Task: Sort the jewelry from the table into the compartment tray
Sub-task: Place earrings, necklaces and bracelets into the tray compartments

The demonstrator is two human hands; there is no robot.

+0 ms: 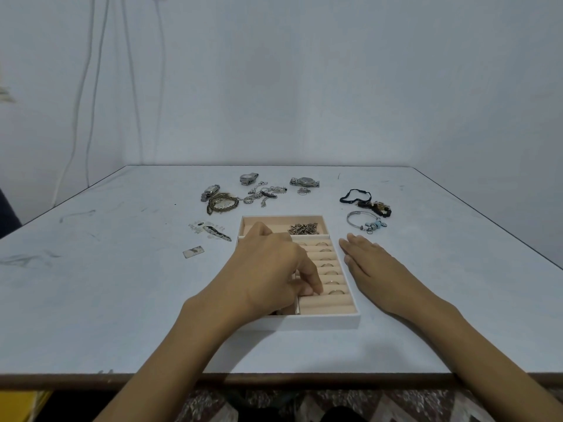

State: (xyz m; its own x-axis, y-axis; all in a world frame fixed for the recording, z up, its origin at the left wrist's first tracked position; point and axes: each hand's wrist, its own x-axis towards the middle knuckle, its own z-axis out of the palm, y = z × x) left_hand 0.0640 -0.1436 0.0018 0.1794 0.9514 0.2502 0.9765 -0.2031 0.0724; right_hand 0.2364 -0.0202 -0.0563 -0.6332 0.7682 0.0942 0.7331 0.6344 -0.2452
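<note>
The tray (323,321) is sitting on the table (91,300) near its front edge, straight ahead of the person. The left hand (271,269) is reaching over the tray's left side with its fingers curled downward. Its fingertips (315,289) are pressing into the padded ring rolls (323,303) near the front, and I cannot tell whether they are pinching a ring there. The right hand (380,269) is lying flat on the table just beside the tray's right wall, fingers straight and holding nothing.

Several rings (325,257) are sitting in a column in the slots between the rolls. A heap of small metal pieces (304,229) is lying in the tray's back compartment.

Behind the tray, 3 watches (304,181) are lying on the table around a tangle of silver chains (265,193) and a braided bracelet (222,205). To the right, black bracelets (365,202) and a silver bangle (370,226) with a blue charm are lying apart from the tray. To the left, a few small cards (210,232) are lying near the tray's back corner.
</note>
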